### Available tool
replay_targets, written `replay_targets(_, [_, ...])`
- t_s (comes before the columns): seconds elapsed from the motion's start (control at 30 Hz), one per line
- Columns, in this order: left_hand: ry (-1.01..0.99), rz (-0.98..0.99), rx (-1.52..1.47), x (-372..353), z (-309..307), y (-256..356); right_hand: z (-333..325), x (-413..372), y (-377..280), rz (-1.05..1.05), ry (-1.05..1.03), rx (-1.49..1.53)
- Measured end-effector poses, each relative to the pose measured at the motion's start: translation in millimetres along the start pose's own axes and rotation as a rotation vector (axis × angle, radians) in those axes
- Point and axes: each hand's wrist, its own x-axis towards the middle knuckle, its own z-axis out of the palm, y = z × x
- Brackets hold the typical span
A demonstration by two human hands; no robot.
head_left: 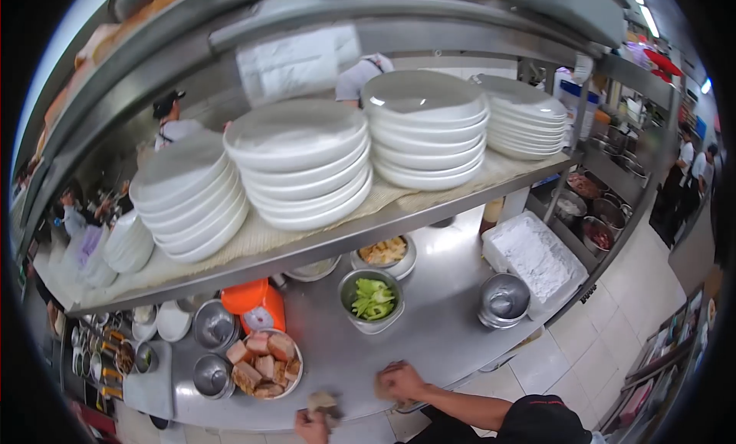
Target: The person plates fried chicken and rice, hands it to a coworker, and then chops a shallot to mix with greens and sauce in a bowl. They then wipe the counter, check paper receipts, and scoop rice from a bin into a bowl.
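At the front edge of the steel counter (322, 337), my left hand (310, 427) is closed on a small grey-brown, crumpled-looking thing (325, 404), too blurred to name. My right hand (402, 382) is a little further right and forward, low over the counter's edge. Its fingers are curled, and a tan patch shows at their left side; I cannot make out what it is. Nearest my left hand is a white bowl of browned meat chunks (264, 361). Beyond my right hand stands a bowl of cut green vegetable (373, 298).
An orange dial scale (257, 306) and steel bowls (215, 325) stand at the left. Stacked steel bowls (504, 300) and a tub of white powder (537, 256) are at the right. Overhead, a shelf (307, 249) carries stacked white plates (299, 164). Other people (172, 122) stand beyond.
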Motion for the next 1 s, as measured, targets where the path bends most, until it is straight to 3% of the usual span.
replay_targets(0.03, [-0.042,0.052,-0.099,-13.9,27.2,23.7,-27.2,-2.1,-0.1,0.033,0.071,-0.124])
replay_targets(0.1, [-0.210,-0.102,-0.155,-35.7,76.4,71.7,-75.2,1.4,-7.6,0.065,0.157,-0.255])
replay_targets(0.17, [-0.401,-0.071,-0.090,-47.0,120.0,103.5,-111.1,-0.6,-10.4,0.280,-0.042,-0.517])
replay_targets(0.2, [-0.419,-0.059,-0.089,-45.7,133.9,112.4,-124.2,0.5,-8.4,0.292,-0.024,-0.520])
replay_targets(0.27, [-0.800,-0.029,0.067,-47.5,158.1,130.8,-153.9,12.5,-14.5,-0.014,0.075,-0.335])
replay_targets(0.3, [-0.814,0.143,0.175,-44.2,162.4,142.0,-175.5,17.8,-27.0,-0.027,0.055,-0.336])
replay_targets(0.37, [-0.740,0.163,0.138,-29.9,166.5,174.7,-231.9,47.3,-96.6,0.478,0.000,0.195])
replay_targets(0.43, [-0.521,0.246,0.005,-5.2,159.4,230.0,-257.3,70.9,-83.9,0.056,0.240,0.197])
replay_targets(0.47, [-0.391,0.310,-0.007,9.2,150.6,274.9,-274.1,88.0,-89.0,-0.029,0.281,0.232])
replay_targets(0.53, [-0.079,0.728,-0.162,57.7,139.9,322.9,-313.8,124.2,-131.6,-0.158,0.341,0.267])
replay_targets(0.57, [-0.023,0.656,-0.328,59.1,126.0,375.8,-324.0,148.6,-140.4,-0.321,0.354,0.293])
replay_targets(0.6, [0.015,0.560,-0.360,57.0,107.5,428.3,-331.0,165.7,-160.6,-0.223,0.308,0.536])
replay_targets(0.63, [0.132,0.701,-0.396,77.4,100.4,449.8,-339.7,187.8,-184.8,-0.279,0.344,0.524])
replay_targets(0.67, [0.211,0.696,-0.405,86.8,95.0,480.5,-344.1,211.2,-203.7,-0.268,0.378,0.599])
replay_targets(0.73, [0.248,0.744,-0.411,123.0,91.4,519.7,-337.7,271.6,-216.0,-0.328,0.486,0.570])
replay_targets(0.83, [0.205,0.683,-0.437,160.4,97.9,557.7,-324.2,317.8,-242.4,-0.230,0.371,0.680])
replay_targets(0.9, [-0.179,0.539,-0.704,174.8,101.7,567.6,-311.4,329.6,-257.4,-0.170,0.388,0.608])
replay_targets(1.0, [-0.199,0.452,-0.589,162.7,97.1,568.0,-288.1,335.8,-258.5,-0.314,0.469,0.530])
